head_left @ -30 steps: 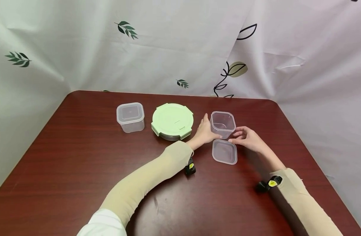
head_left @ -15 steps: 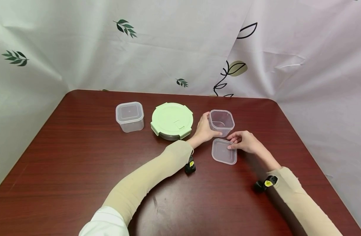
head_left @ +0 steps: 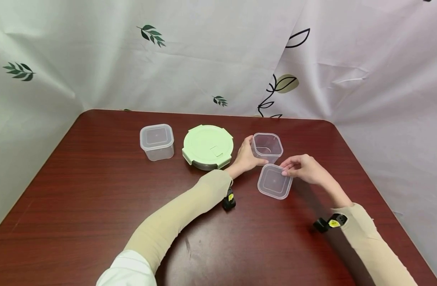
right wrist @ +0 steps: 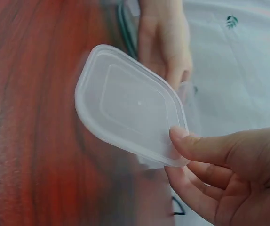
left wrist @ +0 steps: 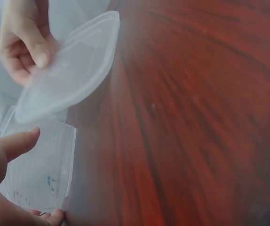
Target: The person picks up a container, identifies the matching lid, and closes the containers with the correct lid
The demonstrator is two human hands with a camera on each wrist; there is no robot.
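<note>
With thumb and fingertips my right hand pinches a corner of a clear square plastic lid. The lid is tilted and raised off the table in the right wrist view. Just behind it stands a clear, lidless plastic food container, upright on the table. My left hand grips that container from its left side, thumb at the front and fingers behind. In the left wrist view the lid hangs above the container, the two apart; part of the container is out of frame.
A round food container with a pale green clip lid stands close to the left of my left hand. Farther left is a second square plastic container with its lid on. Everything stands on a dark red wooden table, before a patterned curtain.
My right hand has moved from beside the container to the lid, taken its corner and lifted it off the table. The left hand has kept its hold; the container shifted slightly left.
</note>
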